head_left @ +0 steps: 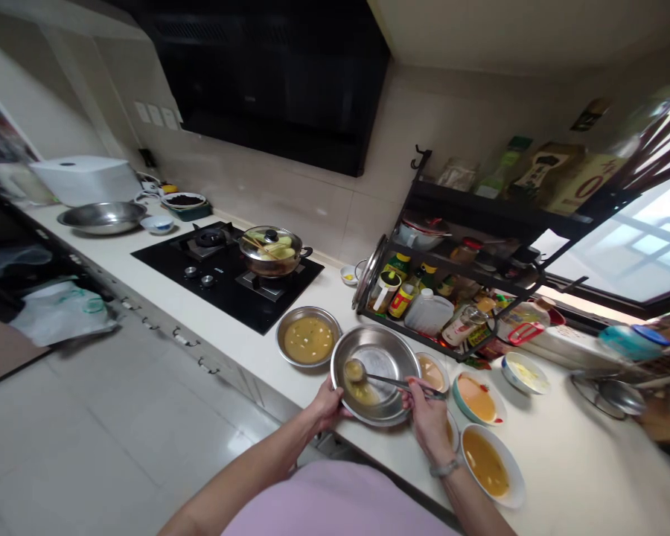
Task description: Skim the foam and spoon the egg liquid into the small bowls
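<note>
Hands on ladle, tilted bowl

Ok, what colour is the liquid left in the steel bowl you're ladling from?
Yellowish-brown, pooled at the near side of the steel bowl under the ladle; the head view shows it.

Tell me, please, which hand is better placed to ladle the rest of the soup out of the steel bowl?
The right hand: it holds the ladle, whose scoop sits inside the steel bowl. The left hand grips the bowl's near rim.
</note>
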Action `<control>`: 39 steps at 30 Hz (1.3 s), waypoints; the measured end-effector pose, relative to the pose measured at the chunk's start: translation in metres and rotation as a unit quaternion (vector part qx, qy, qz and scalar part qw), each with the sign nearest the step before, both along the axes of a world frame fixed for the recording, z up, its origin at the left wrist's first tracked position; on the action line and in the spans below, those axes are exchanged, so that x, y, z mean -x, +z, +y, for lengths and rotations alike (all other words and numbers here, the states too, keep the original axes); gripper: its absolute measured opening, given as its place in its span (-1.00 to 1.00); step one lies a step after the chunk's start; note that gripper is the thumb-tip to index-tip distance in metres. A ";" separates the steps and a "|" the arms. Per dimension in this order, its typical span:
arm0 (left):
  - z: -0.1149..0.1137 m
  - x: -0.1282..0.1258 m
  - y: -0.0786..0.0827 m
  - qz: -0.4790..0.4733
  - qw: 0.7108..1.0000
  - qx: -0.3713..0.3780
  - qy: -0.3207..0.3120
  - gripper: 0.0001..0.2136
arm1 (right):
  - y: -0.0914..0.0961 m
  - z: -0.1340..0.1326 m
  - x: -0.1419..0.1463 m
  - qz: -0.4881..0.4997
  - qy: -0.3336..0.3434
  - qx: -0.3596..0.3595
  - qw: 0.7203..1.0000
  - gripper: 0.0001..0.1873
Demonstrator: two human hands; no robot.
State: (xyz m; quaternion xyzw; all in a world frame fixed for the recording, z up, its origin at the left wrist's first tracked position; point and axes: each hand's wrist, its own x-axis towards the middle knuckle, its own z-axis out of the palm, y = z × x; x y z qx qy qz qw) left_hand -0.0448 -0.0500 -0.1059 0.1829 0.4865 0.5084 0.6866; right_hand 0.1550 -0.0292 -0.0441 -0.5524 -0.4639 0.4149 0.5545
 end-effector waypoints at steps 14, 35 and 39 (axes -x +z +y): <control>0.000 0.000 0.007 -0.006 1.000 0.011 -0.011 -0.51 | 0.033 0.024 0.052 0.064 0.043 0.006 0.997 -0.65; -0.002 0.001 0.002 -0.005 1.000 0.003 -0.003 -0.53 | 0.030 0.015 0.037 -0.219 0.156 -0.229 0.936 -0.77; -0.004 0.002 0.006 -0.002 1.000 -0.002 -0.007 -0.49 | 0.021 -0.001 0.005 -0.210 0.144 -0.158 0.954 -0.77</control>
